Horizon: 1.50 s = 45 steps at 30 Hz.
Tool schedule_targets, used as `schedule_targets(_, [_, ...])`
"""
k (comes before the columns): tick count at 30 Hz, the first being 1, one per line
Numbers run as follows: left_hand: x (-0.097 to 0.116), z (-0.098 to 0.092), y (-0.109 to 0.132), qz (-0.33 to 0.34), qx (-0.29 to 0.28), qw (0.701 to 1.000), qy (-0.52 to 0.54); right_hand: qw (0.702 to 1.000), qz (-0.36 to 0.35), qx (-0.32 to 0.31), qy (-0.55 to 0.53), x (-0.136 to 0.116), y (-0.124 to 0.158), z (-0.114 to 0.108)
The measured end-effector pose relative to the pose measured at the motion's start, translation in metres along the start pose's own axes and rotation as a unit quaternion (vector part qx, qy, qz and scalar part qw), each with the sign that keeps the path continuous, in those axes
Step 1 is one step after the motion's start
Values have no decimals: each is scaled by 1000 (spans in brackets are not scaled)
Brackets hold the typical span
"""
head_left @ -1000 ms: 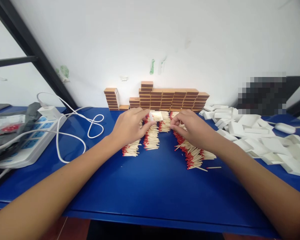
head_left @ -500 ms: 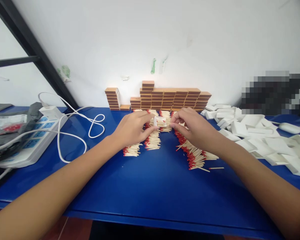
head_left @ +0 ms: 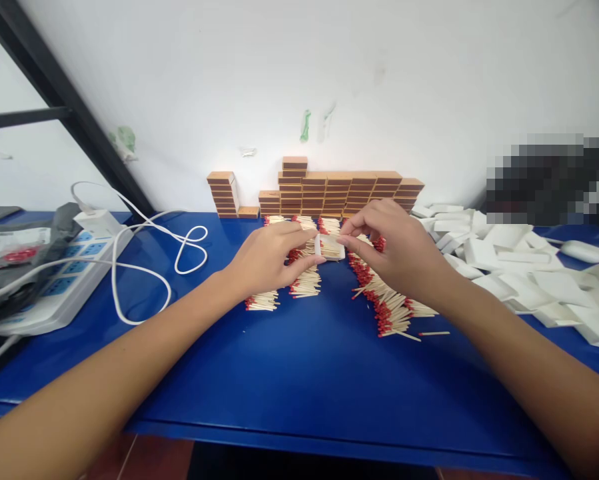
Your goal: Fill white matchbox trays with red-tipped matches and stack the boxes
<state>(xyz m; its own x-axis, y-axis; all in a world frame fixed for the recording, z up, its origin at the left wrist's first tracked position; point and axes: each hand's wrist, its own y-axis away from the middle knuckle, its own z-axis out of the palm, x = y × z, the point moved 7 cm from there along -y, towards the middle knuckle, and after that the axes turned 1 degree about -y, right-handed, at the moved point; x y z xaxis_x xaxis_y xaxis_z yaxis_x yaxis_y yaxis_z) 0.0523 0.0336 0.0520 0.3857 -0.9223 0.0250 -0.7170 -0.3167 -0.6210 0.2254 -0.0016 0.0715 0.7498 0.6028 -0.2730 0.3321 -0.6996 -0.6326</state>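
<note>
My left hand (head_left: 269,257) and my right hand (head_left: 394,250) meet over rows of red-tipped matches (head_left: 384,303) laid on the blue table (head_left: 299,380). Between them they hold a small white matchbox tray (head_left: 329,247) with matches in it. The left thumb and fingers pinch its left end. The right fingertips pinch its right end. More match rows (head_left: 305,283) lie under and in front of the left hand.
Brown matchboxes (head_left: 339,195) are stacked against the white wall. A heap of white empty trays (head_left: 519,267) covers the table's right side. A power strip (head_left: 54,287) with looping white cables (head_left: 144,267) sits left. A black metal frame (head_left: 69,100) stands at the back left.
Both hands have lifted the white tray slightly off the match rows and drawn it a little nearer. The right hand has risen and closed in on the tray's right end.
</note>
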Motion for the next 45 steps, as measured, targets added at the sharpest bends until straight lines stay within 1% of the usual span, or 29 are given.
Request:
schedule_targets(4, [-1,-2,0,-1,9,1000,2,1000,-2,12,9,-1,0,-2])
schedule_targets(7, [-2,-2,0,-2,13,1000,1,1000,-3,3,5,-1,0,0])
schedule_targets(11, [-2,0,0,-11,2,1000,9,1000,1,-11,11,-4,0,1])
schedule_targets(18, [-3,-1,-1,-29,-6,999,15,1000,11,-4,11,-4,-1,-2])
schedule_targets(24, [-4,-1,0,-29,-6,999,21,1000,-13,-3,2,-5,0,0])
schedule_targets(28, [-4,-2,0,-25,2,999,29,1000,-3,-5,10,-3,0,1])
schedule_targets(33, [-4,-4,-2,-43,17,997,67,1000,-3,-10,2,-2,0,3])
schedule_targets(45, [-2,-5,-2,-26,23,997,65,1000,-11,-2,-1,-3,1,2])
